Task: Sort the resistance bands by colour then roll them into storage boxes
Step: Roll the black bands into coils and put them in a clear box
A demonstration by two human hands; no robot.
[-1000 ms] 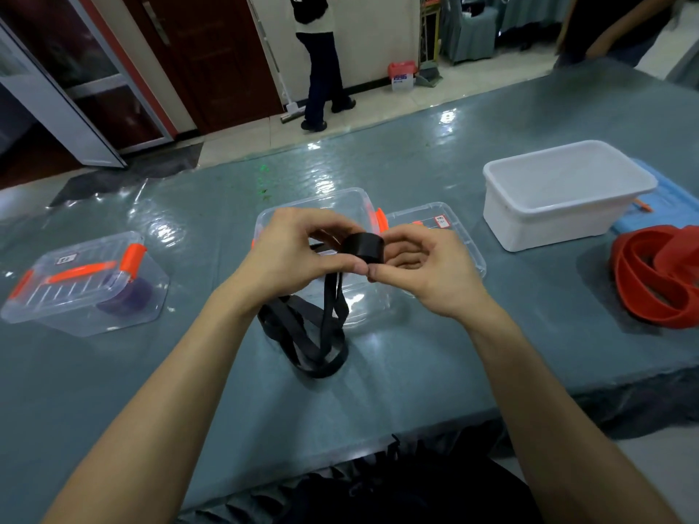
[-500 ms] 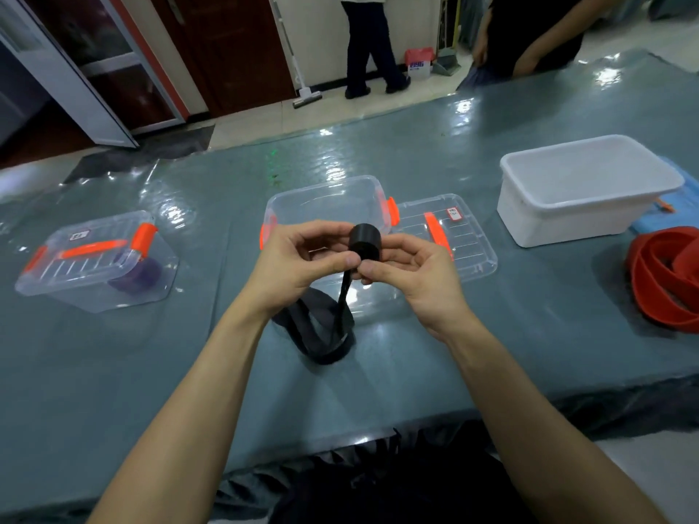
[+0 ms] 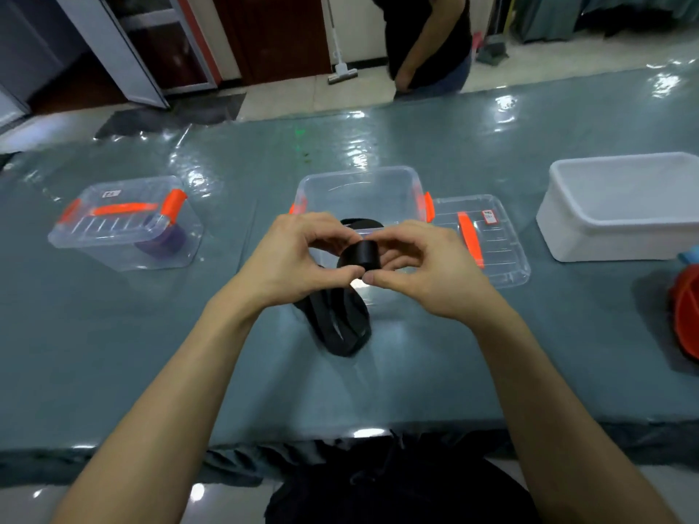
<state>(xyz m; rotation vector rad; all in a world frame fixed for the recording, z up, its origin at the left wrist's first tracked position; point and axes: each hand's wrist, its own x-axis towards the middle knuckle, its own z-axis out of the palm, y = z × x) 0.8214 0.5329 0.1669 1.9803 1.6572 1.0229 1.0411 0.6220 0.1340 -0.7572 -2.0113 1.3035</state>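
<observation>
Band, black and matte, rolled into tight cylinder, pinched between left hand and right hand.

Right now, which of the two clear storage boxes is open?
The middle clear box is open: its lid lies beside it on the right. The left clear box is closed, with a purple band inside.

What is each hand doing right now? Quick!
Left hand: closed, pinching the rolled end of the black band.
Right hand: closed, pinching the same roll from the other side.
</observation>
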